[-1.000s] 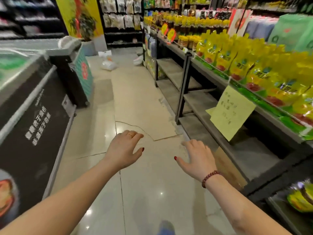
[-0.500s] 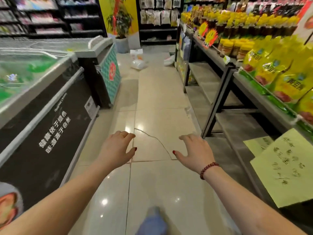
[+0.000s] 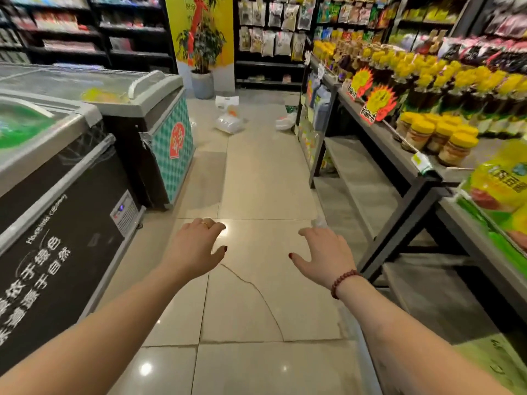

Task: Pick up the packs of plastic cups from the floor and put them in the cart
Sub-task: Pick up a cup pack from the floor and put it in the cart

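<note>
The floor is laid with smooth, glossy pale tiles in which ceiling lights are mirrored, and one tile is split by a thin crack. The packs of plastic cups are wrapped in clear, crinkled film, the freezer is faced with a dark, smooth panel and topped by a glass lid, and the shelf frame is made of matt black metal. The jars are capped with yellow plastic lids, the pouches are formed of shiny yellow film, and the bracelet is strung from polished dark red beads.
</note>
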